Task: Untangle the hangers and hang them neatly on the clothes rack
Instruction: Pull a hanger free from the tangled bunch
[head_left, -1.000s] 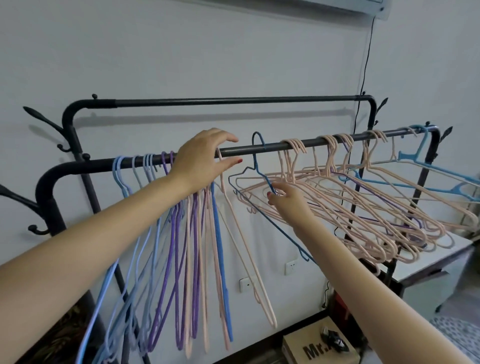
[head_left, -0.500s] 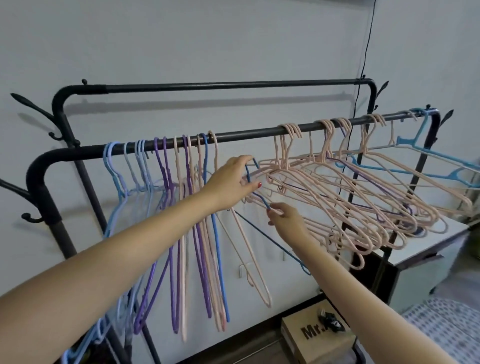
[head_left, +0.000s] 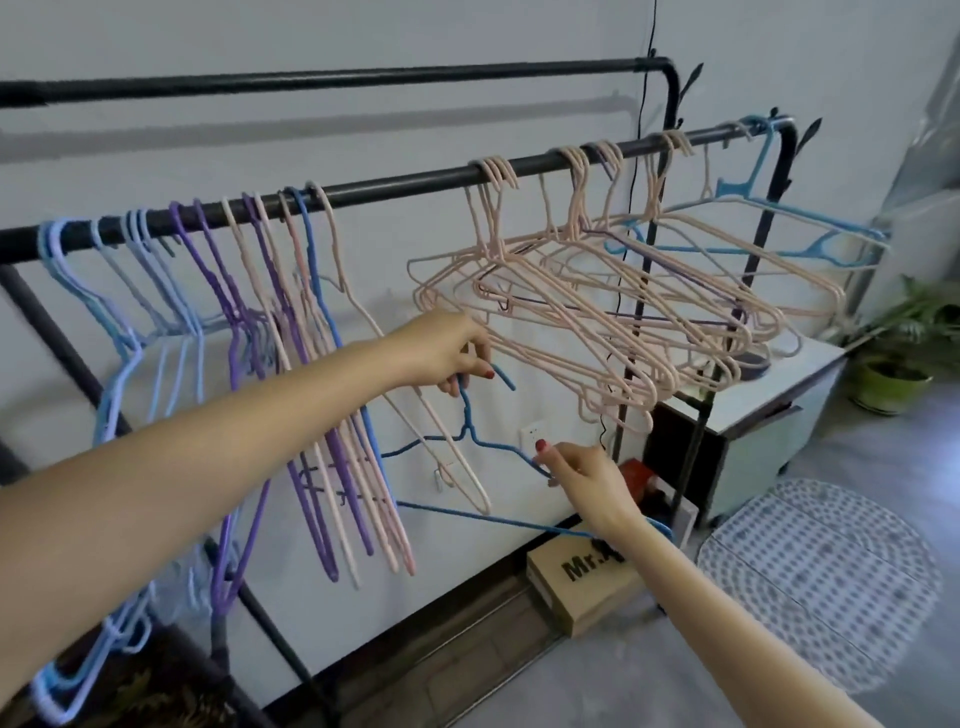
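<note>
Left hand (head_left: 451, 349) pinching the hook of the blue hanger (head_left: 470, 415), fingers curled round the wire just below the pink tangle (head_left: 597, 306); right hand (head_left: 582, 475) gripping the same hanger's right shoulder, thumb and fingers closed on it. Holding at two places, probably to keep the frame from swinging back into the mess. Blue hanger now off the front rail (head_left: 395, 184), hanging in the air between the sorted row (head_left: 291, 322) on the left and the pink tangle on the right, its bottom wire slanting low behind the right wrist. Sorted row dangling straight and close-packed from the front rail, hooks side by side. Pink tangle still interlocked, frames lying almost flat and propping each other up. Gap on the front rail between the two groups looking like the likely place for the blue hanger's hook.
</note>
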